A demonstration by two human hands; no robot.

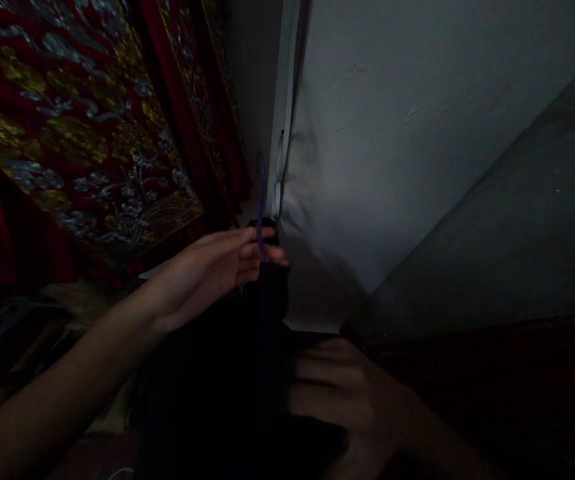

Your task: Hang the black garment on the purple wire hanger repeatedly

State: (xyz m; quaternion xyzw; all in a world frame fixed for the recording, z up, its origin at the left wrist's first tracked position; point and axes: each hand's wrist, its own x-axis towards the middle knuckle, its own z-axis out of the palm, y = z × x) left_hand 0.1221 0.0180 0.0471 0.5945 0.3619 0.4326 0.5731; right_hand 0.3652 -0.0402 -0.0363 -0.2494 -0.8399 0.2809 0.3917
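A purple hanger (261, 193) shows only its hook and a short length of its neck. Below it hangs a black garment (227, 380), its folds lost in the dark. The fingers of my left hand (227, 260) are closed about the hanger's neck, at the top of the garment. Lower down and to the right, my right hand (337, 387) is on the garment's side, slightly blurred. Its fingers bend into the cloth, and their tips are hidden.
Red cloth with gold and silver sequin embroidery (77, 133) hangs at the left. A pale wall or panel (392, 133) with a vertical edge strip (282, 100) rises ahead. Dim, unclear items (77, 300) lie at the lower left.
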